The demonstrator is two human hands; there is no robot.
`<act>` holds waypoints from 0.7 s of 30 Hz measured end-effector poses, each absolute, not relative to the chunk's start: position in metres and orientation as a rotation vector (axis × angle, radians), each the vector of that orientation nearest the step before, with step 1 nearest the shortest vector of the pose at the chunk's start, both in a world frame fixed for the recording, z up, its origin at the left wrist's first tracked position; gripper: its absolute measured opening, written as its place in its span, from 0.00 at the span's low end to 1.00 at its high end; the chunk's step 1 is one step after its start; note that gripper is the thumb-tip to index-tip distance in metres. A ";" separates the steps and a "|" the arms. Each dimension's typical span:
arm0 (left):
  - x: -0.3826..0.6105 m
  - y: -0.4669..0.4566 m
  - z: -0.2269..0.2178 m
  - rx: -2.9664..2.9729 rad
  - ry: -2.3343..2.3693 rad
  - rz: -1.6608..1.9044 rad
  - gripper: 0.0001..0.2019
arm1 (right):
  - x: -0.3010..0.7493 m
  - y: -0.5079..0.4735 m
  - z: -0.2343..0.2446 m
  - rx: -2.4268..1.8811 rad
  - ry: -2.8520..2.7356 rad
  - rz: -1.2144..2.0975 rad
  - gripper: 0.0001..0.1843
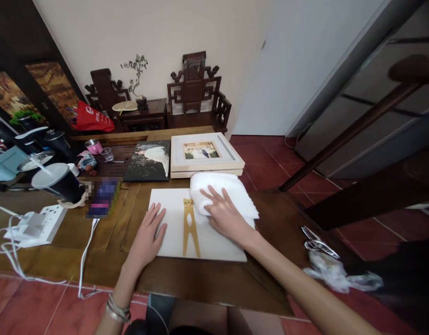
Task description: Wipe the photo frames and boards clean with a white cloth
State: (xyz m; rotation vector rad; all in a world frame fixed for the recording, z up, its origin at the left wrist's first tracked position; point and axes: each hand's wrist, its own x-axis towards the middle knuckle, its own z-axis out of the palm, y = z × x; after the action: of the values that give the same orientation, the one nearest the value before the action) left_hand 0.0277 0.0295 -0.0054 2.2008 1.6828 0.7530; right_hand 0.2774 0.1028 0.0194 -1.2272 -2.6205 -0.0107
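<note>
Framed photo (203,151), dark print (149,160) behind; power strip (43,223) left; possibly scissors (317,242) right.

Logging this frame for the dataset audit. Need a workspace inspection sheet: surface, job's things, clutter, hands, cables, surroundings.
Surface: low wooden table, brown, bare along the near edge.
Job's things: white panel lying flat with a gold stand piece on it; white cloth on its far right corner.
Clutter: framed photo, dark photo print, lidded black cup, pink mug, scissors beside a crumpled plastic bag.
Hands: left hand flat on the panel's left edge; right hand pressing the cloth, fingers spread.
Cables: white power strip with plugs; white cable trailing off the near edge.
Surroundings: red tile floor, carved wooden chairs, potted twig plant.
</note>
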 end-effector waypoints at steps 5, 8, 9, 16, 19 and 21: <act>0.030 0.030 -0.006 2.191 1.701 0.763 0.20 | 0.286 0.079 0.018 -1.175 -2.686 0.036 0.14; 0.030 0.031 -0.006 2.189 1.697 0.786 0.20 | 0.298 0.033 0.013 -1.074 -2.711 0.092 0.13; 0.030 0.031 -0.006 2.191 1.695 0.787 0.20 | 0.303 0.016 0.013 -1.037 -2.703 0.111 0.13; 0.028 0.031 -0.006 2.239 1.677 0.746 0.21 | 0.312 -0.015 0.019 -1.039 -2.625 0.254 0.17; 0.028 0.031 -0.004 2.238 1.675 0.732 0.21 | 0.304 0.032 0.023 -1.091 -2.662 0.304 0.18; 0.028 0.030 -0.002 2.223 1.681 0.726 0.21 | 0.296 0.066 0.026 -1.156 -2.666 0.273 0.18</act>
State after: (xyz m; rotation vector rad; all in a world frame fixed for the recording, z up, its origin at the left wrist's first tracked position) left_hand 0.0284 0.0303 -0.0023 2.2225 1.6807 0.7259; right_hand 0.2962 0.0662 0.0264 -1.1557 -2.6660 0.2730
